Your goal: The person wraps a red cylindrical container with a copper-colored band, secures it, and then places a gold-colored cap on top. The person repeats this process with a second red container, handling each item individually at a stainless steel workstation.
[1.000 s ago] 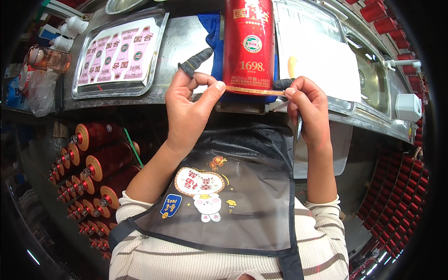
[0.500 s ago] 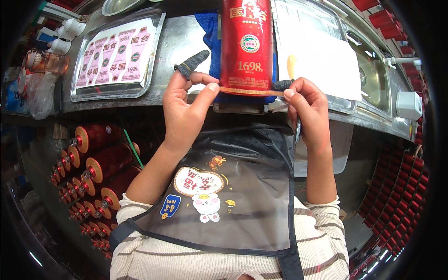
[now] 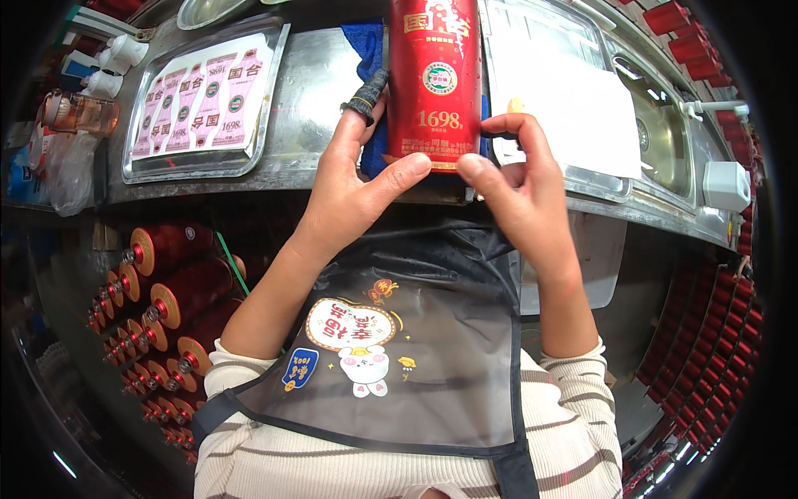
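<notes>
A red bottle [image 3: 435, 100] with gold print lies on a blue cloth [image 3: 359, 43], its lower end toward me. Around that lower end runs a narrow gold strip [image 3: 446, 165]. My left hand [image 3: 353, 179] grips the bottle's left side, thumb pressed on the strip and fingers along the flank. A dark grey finger cover [image 3: 367, 96] sits on one of its fingers. On the right side, my right hand [image 3: 532, 195] has its thumb on the bottle's lower edge and a bent finger against the flank; its other fingers are partly hidden.
Left stands a metal tray [image 3: 270, 125] holding pink and white label sheets [image 3: 199, 100]. White paper [image 3: 565, 116] lies on another tray at right, beside a sink [image 3: 665, 158]. Several red bottles [image 3: 179, 241] are stacked below the counter, and more [image 3: 706, 374] at right.
Both hands have moved inward. The strip, earlier held between them at the bottle's lower edge, now lies against it under the thumbs, with fingers on the bottle's sides.
</notes>
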